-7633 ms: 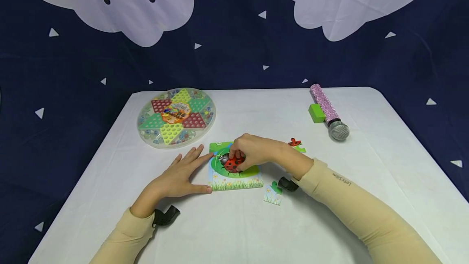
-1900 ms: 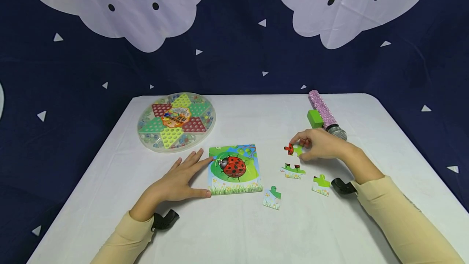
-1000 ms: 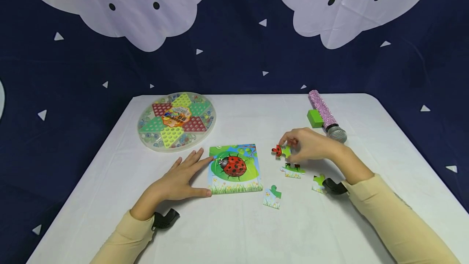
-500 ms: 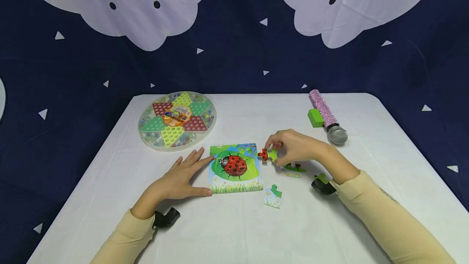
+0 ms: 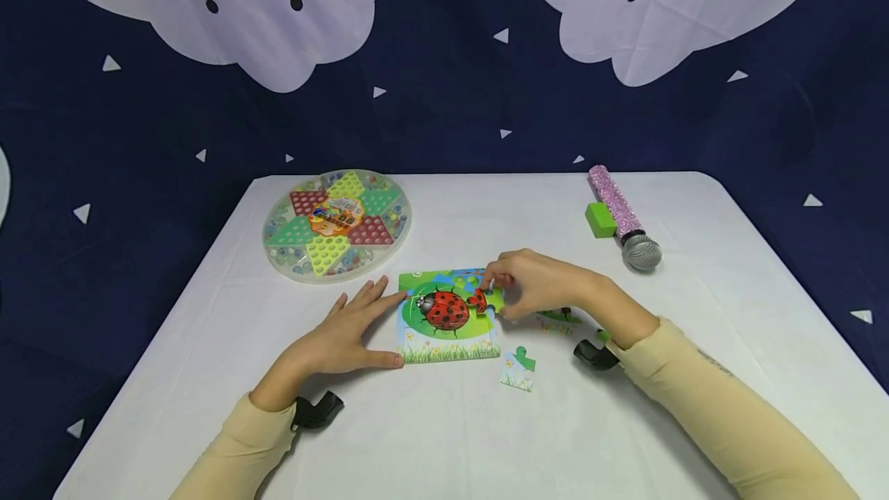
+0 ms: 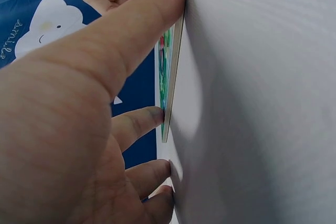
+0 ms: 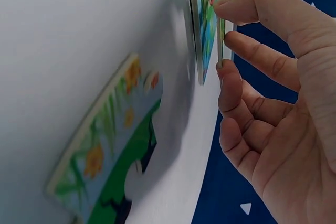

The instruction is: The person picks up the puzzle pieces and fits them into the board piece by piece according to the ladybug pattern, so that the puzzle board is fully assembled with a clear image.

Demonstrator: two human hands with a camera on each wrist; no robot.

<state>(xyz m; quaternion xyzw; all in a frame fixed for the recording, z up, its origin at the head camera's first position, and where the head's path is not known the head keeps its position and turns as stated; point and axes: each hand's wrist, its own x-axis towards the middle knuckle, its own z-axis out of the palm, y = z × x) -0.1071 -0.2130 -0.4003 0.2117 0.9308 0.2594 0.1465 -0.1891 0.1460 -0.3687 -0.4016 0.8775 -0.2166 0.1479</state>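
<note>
A square ladybug puzzle board [image 5: 451, 351] lies flat in the middle of the table. My left hand [image 5: 340, 338] rests beside its left side, fingers spread, with the thumb and index fingertips at the edge. My right hand [image 5: 545, 280] pinches a red and green jigsaw piece [image 5: 495, 299] between thumb and fingertips, over the right part of the board. In the right wrist view that piece [image 7: 221, 30] appears edge-on, a small gap above the board [image 7: 202, 45]. Loose jigsaw pieces lie nearby: one with a green knob [image 5: 518, 371], and another [image 5: 561, 315] partly under my right hand.
A third loose piece [image 5: 603, 336] is mostly hidden by the right wrist camera [image 5: 596, 356]. At the back left lies a round Chinese checkers board [image 5: 305, 265] with marbles. A green block [image 5: 600, 220] touches a glittery pink microphone [image 5: 618, 203] at the back right.
My right hand has carried the red and green piece leftward from the right of the table to over the board's right side. The left hand has stayed at the board's edge.
</note>
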